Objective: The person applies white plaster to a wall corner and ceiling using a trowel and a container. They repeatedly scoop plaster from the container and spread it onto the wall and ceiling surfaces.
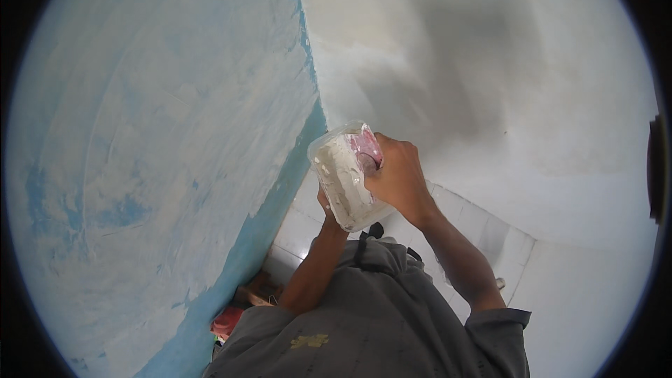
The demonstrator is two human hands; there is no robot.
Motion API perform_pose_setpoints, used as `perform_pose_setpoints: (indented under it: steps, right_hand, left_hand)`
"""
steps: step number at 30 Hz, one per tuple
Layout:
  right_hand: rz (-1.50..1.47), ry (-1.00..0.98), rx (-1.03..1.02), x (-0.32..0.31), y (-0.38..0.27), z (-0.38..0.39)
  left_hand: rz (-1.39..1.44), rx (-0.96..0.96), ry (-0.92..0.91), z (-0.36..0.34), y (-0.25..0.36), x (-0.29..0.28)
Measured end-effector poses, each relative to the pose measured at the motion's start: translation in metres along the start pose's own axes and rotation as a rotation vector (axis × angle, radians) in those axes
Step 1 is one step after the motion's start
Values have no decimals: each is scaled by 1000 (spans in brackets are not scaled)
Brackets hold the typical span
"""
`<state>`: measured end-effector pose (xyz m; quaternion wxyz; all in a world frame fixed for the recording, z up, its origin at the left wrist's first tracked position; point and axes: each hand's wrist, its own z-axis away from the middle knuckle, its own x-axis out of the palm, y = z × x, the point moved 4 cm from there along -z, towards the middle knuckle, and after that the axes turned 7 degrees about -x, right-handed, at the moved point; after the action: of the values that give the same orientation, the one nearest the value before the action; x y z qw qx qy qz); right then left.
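My left hand grips a clear plastic tub from below and behind, its fingers mostly hidden by the tub. Pale paste is smeared inside it. Along the tub's right side, my right hand is closed on a pink scraper crusted with the same pale paste, its blade partly hidden in the tub and paste. Both forearms come up from the lower edge.
A blue wall with patchy pale coating rises on the left, meeting a white wall in a corner. White tiles lie below. Reddish and wooden objects sit at the blue wall's foot. A dark shape stands at the right rim.
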<state>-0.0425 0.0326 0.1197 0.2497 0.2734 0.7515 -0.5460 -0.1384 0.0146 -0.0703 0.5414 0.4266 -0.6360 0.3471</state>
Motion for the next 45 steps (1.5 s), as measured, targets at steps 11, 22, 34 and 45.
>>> perform_pose_setpoints:
  steps: [11,22,34,45]
  right_hand:
    - [44,-80,-15,40,3,13]
    - [13,-69,-14,31,-5,14]
    - [74,30,-46,-6,25,8]
    - [156,-136,-48,10,25,17]
  left_hand:
    - [-153,100,187,2,1,-4]
    - [-84,47,237,1,1,-5]
    - [-88,65,33,-1,0,10]
    - [-60,31,117,-3,-11,21]
